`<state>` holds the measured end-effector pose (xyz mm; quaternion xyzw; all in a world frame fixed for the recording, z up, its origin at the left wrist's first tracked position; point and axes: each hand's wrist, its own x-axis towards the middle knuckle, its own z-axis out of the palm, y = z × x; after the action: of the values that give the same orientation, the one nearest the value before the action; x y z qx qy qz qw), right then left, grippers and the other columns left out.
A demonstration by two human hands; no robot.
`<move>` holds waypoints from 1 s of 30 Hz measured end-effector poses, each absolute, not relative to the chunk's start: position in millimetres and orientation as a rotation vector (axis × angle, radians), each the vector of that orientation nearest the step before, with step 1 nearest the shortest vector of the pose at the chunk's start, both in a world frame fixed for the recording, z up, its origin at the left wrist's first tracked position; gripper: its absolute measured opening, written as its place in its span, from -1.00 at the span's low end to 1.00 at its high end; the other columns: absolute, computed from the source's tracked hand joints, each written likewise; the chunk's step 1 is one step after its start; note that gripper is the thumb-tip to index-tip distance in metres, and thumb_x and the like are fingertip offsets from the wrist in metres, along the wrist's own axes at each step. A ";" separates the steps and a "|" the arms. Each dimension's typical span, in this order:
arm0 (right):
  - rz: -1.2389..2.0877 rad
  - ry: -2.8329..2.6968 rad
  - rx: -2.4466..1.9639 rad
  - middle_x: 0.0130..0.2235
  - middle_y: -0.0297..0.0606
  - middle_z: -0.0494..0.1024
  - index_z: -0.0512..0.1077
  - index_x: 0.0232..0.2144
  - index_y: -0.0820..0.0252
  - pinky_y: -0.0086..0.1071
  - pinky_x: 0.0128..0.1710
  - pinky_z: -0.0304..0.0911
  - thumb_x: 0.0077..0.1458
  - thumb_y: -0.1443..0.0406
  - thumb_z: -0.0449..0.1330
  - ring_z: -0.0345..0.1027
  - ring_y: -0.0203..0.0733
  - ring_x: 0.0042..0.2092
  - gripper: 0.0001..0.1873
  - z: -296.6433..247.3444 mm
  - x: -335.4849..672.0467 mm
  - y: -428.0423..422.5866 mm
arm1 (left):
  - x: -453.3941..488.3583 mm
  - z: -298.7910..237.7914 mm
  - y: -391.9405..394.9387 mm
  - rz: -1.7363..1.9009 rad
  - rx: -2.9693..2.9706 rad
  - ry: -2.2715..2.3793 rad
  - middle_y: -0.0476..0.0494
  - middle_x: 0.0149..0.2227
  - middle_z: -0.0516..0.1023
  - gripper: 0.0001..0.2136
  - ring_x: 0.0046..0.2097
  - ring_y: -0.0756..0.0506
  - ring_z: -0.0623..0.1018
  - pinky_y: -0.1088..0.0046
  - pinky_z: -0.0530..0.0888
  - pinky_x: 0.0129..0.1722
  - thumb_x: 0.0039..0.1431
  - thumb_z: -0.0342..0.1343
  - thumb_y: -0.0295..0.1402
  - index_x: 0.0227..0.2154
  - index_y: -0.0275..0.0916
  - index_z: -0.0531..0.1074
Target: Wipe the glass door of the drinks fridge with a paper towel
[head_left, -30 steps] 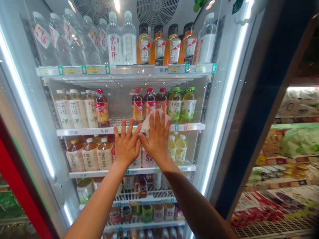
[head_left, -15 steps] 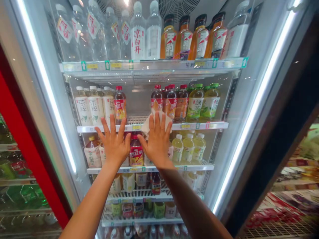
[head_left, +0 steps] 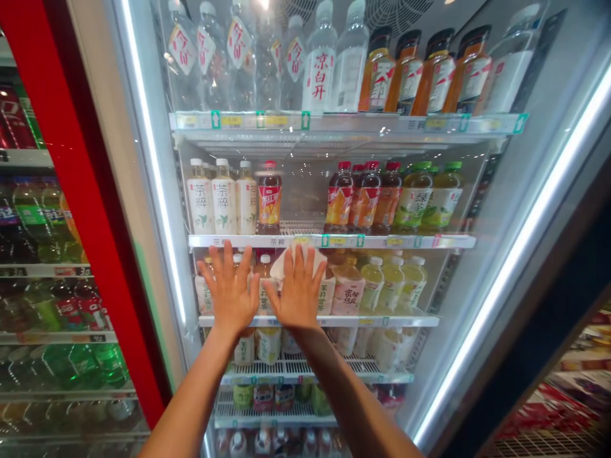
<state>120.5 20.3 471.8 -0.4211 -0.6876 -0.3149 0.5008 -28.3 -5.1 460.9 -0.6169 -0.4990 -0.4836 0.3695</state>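
Observation:
My left hand lies flat with fingers spread, palm toward the glass door of a drinks cooler, and holds nothing. Close beside it, my right hand is stretched out flat over a pale cloth or tissue, which it presses against the glass. The cloth's edges show past the fingers on both sides. Behind the hands, inside the cooler, stand pale-labelled tea bottles, partly covered. Above the fingertips runs a white shelf rail with price tags.
Upper shelves hold clear water bottles, amber bottles, white-labelled bottles and red-capped tea bottles. A bright light strip runs down the left side. A red frame separates another drinks cooler; packaged goods lie at right.
The view has swung left, so the cooler sits further right. Both hands and the cloth have shifted left and down across the glass; the cloth is now below the middle shelf rail.

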 end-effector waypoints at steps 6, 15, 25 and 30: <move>-0.706 -1.644 -1.008 0.52 0.00 -0.23 -0.37 0.47 0.30 0.34 0.41 -0.36 0.40 -0.04 -0.16 -0.64 0.09 0.52 -0.15 494.3 83.2 18.3 | -52.9 447.7 -10.0 -1.311 -1.584 -1.335 -0.14 0.52 -0.35 -0.32 0.50 -0.31 -0.36 -0.37 -0.30 0.38 0.35 0.02 -0.29 0.44 0.03 -0.15; -0.678 -1.670 -1.044 0.51 0.01 -0.24 -0.39 0.47 0.29 0.31 0.42 -0.35 0.41 0.13 -0.08 -0.61 0.10 0.52 -0.19 444.7 75.1 11.1 | -70.3 433.6 -12.7 -1.287 -1.644 -1.295 -0.14 0.51 -0.36 -0.28 0.50 -0.33 -0.38 -0.38 -0.30 0.38 0.33 0.04 -0.34 0.44 0.02 -0.17; -0.612 -1.568 -1.217 0.50 0.10 -0.16 -0.45 0.48 0.14 0.45 0.32 -0.03 0.38 0.32 -0.11 -0.30 0.27 0.50 -0.21 348.7 116.9 8.3 | -25.2 391.6 -24.9 -1.220 -1.766 -1.301 -0.30 0.45 0.09 -0.37 0.48 -0.49 -0.04 -0.49 -0.03 0.33 0.30 0.07 -0.36 0.40 -0.02 0.08; -0.577 -1.321 -1.239 0.50 0.15 -0.28 -0.43 0.47 0.29 0.46 0.35 -0.15 0.41 0.25 -0.15 -0.42 0.36 0.50 -0.24 383.1 162.7 29.1 | 7.4 373.1 -18.7 -1.302 -1.775 -1.281 -0.34 0.32 0.34 -0.38 0.40 -0.41 0.23 -0.29 0.20 0.32 0.29 0.08 -0.38 0.39 -0.06 0.12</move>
<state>162.7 29.1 383.1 -0.5303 -0.5655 -0.2472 0.5813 7.4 -18.7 373.1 -0.6664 -0.4809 -0.4889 0.2928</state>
